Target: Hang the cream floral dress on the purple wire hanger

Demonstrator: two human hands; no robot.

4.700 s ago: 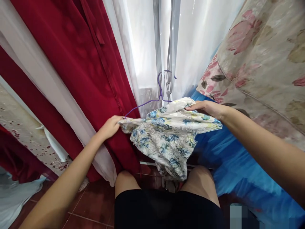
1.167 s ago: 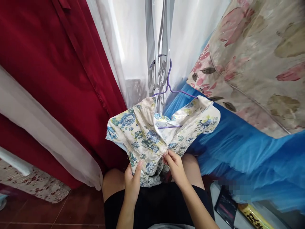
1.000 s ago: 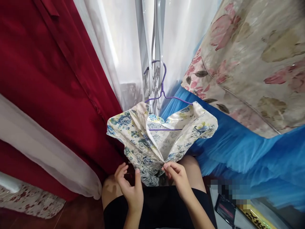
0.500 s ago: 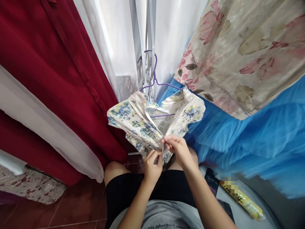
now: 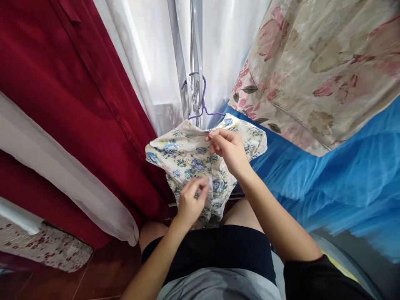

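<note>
At the far left a red curtain is seen, edged by a white sheer curtain that is hung before a pale window frame. Against these a floral blouse is suspended from a purple hanger, which is hooked on the grille above the person's knees. The left hand is held low on the blouse front, its fingers curled and its fingertips drawn together at the cloth; it is blurred, so whether fabric is gripped cannot be told. The right hand is raised to the neckline, where a fold of the blouse is pinched between thumb and forefinger, the other fingers being bent loosely. Half a second earlier the front was spread open, the hanger bar was shown inside, and both hands were kept together at the lower edge; now the two halves are brought together and the bar is hidden, so the closing is judged to have reached the collar. Further right a flowered cloth is draped over blue netting
</note>
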